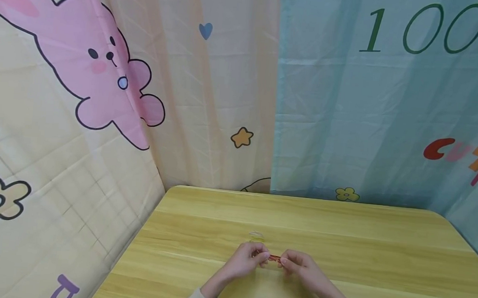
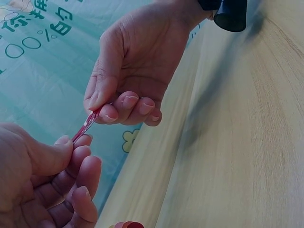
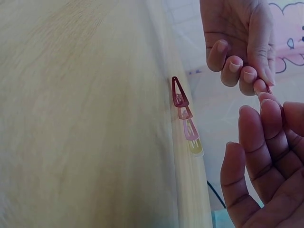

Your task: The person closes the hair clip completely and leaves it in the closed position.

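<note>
Between my two hands is a slim red snap hair clip (image 1: 274,258), shiny and glinting in the left wrist view. My left hand (image 1: 243,261) pinches one end with thumb and index finger. The other end is pinched by the thumb and fingertips of my right hand (image 1: 303,268). In the left wrist view the clip runs slantwise from one hand to the other, while in the right wrist view fingers cover most of it. Both hands are above the table, their other fingers loosely curled.
On the wooden table (image 1: 382,254), an overlapping row of triangular snap clips lies behind the left hand: dark red (image 3: 179,99), orange-red (image 3: 185,113), pink (image 3: 191,129) and yellow (image 3: 195,146). Printed curtains (image 1: 218,86) hang around the table's back and left sides.
</note>
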Tool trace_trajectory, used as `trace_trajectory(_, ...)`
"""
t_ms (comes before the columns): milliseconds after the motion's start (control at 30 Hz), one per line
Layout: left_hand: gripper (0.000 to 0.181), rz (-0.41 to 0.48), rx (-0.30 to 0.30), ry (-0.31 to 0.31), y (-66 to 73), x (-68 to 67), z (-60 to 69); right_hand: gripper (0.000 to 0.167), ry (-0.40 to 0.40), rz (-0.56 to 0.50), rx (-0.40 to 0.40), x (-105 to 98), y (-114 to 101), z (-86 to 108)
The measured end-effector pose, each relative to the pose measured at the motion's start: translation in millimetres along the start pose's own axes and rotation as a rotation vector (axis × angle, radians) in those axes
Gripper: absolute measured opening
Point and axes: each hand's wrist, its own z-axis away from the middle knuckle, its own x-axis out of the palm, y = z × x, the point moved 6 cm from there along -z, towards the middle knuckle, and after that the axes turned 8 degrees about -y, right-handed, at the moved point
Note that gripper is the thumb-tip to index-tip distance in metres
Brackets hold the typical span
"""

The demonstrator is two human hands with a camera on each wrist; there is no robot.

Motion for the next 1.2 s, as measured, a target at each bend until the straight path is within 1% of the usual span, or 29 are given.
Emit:
trace_trajectory(200, 0.014, 0.035, -0.009, 0.0, 1.8, 0.0, 1.3, 0.027, -0.009, -0.013, -0.01, -1, 2, -1.6)
trace_trajectory(367, 0.014, 0.047, -0.01, 0.002, 0.1, -0.1, 0.9, 0.028, -0.02, -0.028, -0.018, 0, 0, -2.4)
trace_trajectory(600, 0.015, 0.057, -0.045, 0.02, -1.5, -0.4, 1.4, 0.026, -0.035, -0.044, -0.043, 1, -3, -3.3)
trace_trajectory(667, 0.015, 0.059, -0.051, 0.02, 2.0, 0.1, 2.8, 0.026, -0.036, -0.048, -0.046, 1, -3, -3.3)
trace_trajectory(800, 0.015, 0.078, -0.05, 0.014, 17.1, 0.3, 7.8, 0.024, -0.04, -0.062, -0.051, 1, -2, -2.8)
trace_trajectory(867, 0.014, 0.088, -0.036, 0.013, 21.5, 0.4, 9.3, 0.024, -0.041, -0.064, -0.05, 1, -2, -2.3)
trace_trajectory(933, 0.014, 0.091, -0.037, 0.013, 18.0, 0.9, 8.3, 0.024, -0.042, -0.065, -0.044, 1, -2, -1.8)
trace_trajectory(1100, 0.014, 0.096, -0.04, 0.006, -1.3, 2.7, 1.7, 0.025, -0.041, -0.06, -0.026, 0, -1, -1.2)
trace_trajectory(1200, 0.014, 0.109, -0.032, -0.009, -6.0, 3.0, 0.0, 0.026, -0.043, -0.064, -0.027, 0, -1, -1.0)
